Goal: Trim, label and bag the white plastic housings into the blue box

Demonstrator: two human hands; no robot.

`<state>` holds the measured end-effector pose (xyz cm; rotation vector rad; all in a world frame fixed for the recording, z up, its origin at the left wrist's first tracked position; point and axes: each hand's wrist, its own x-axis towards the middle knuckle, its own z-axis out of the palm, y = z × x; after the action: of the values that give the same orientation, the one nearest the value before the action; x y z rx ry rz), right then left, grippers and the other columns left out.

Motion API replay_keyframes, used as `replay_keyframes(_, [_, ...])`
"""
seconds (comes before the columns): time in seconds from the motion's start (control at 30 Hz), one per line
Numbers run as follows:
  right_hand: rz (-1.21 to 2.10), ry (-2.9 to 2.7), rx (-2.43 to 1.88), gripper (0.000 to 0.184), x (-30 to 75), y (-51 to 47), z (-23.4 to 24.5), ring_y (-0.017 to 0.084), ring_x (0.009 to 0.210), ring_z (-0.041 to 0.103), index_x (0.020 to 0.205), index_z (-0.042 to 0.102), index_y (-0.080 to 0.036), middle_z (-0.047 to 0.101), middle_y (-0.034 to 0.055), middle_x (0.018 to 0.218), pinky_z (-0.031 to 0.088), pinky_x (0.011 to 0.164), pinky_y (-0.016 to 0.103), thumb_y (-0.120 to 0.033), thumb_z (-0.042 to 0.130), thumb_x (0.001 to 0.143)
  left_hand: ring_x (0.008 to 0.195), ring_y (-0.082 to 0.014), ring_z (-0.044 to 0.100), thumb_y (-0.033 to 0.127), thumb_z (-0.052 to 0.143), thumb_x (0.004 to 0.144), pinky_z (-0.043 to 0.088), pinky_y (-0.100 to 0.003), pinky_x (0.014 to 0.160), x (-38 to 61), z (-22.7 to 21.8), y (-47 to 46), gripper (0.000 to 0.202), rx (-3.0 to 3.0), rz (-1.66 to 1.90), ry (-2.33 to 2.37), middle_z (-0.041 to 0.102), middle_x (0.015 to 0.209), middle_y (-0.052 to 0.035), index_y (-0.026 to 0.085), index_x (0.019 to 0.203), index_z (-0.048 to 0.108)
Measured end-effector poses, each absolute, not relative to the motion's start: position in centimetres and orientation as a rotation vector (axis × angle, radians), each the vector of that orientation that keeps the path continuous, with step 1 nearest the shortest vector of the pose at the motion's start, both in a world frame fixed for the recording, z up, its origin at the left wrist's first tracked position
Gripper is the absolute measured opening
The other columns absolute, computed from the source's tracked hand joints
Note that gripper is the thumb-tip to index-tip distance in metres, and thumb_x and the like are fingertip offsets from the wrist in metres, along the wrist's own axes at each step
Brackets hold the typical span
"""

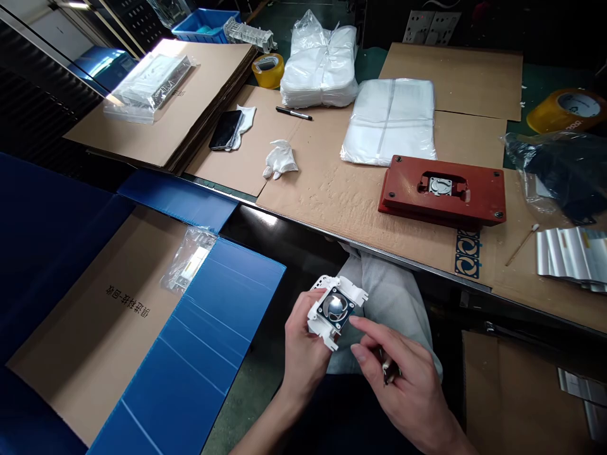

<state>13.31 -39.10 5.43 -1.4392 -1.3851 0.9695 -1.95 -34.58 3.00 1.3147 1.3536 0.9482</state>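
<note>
My left hand (pixel 303 344) is closed around a small white plastic part (pixel 336 308) with a dark blue square face and a shiny round centre, held over my lap below the table edge. My right hand (pixel 403 379) is just to its right, index finger reaching to the part's lower right corner, with a thin pen-like tool (pixel 387 371) tucked between its curled fingers. A red fixture block (pixel 443 191) with a small metal piece in its recess lies on the cardboard-covered table (pixel 332 189) above my hands.
An open blue box (pixel 203 360) with a cardboard liner and one bagged part (pixel 188 259) sits at the left. On the table lie stacks of clear bags (pixel 389 120), a white glove (pixel 281 159), a phone (pixel 226 129), a pen (pixel 294 114), yellow tape rolls (pixel 268 69) and silver pouches (pixel 571 258).
</note>
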Motion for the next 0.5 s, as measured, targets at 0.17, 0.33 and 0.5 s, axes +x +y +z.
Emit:
replay_keyframes(0.17, [1.032,-1.364,-1.43,0.04,13.2,-39.0,5.5,0.011,0.052,0.057,0.126,0.068,-0.033,0.068,-0.0029,0.074,0.054,0.055,0.023,-0.02,0.069,0.088,0.09,-0.0178,0.062,0.019,0.074,0.08,0.048,-0.028,0.079,-1.8,3.2,-34.5,0.024,1.331,0.923,1.344,0.066,0.102,-0.0003,0.025,0.101,0.066])
replay_keyframes(0.33, [0.869,-0.993,-1.667,0.022,15.7,-39.5,4.4,0.018,0.066,0.068,0.106,0.077,-0.03,0.074,0.0031,0.085,0.057,0.059,0.025,-0.032,0.072,0.085,0.082,-0.0179,0.064,0.025,0.084,0.071,0.05,-0.028,0.074,-2.3,4.1,-33.6,0.032,0.999,0.948,1.374,0.068,0.088,-0.0002,0.021,0.097,0.066])
replay_keyframes(0.5, [0.993,-0.835,-1.593,0.062,19.9,-35.7,2.0,0.04,0.104,0.071,0.121,0.071,-0.033,0.075,0.0119,0.114,0.063,0.08,0.05,-0.06,0.076,0.066,0.099,-0.0339,0.069,0.041,0.088,0.061,0.053,-0.048,0.092,-1.8,3.4,-31.7,0.054,0.467,1.142,1.1,0.073,0.094,-0.0079,0.021,0.108,0.069])
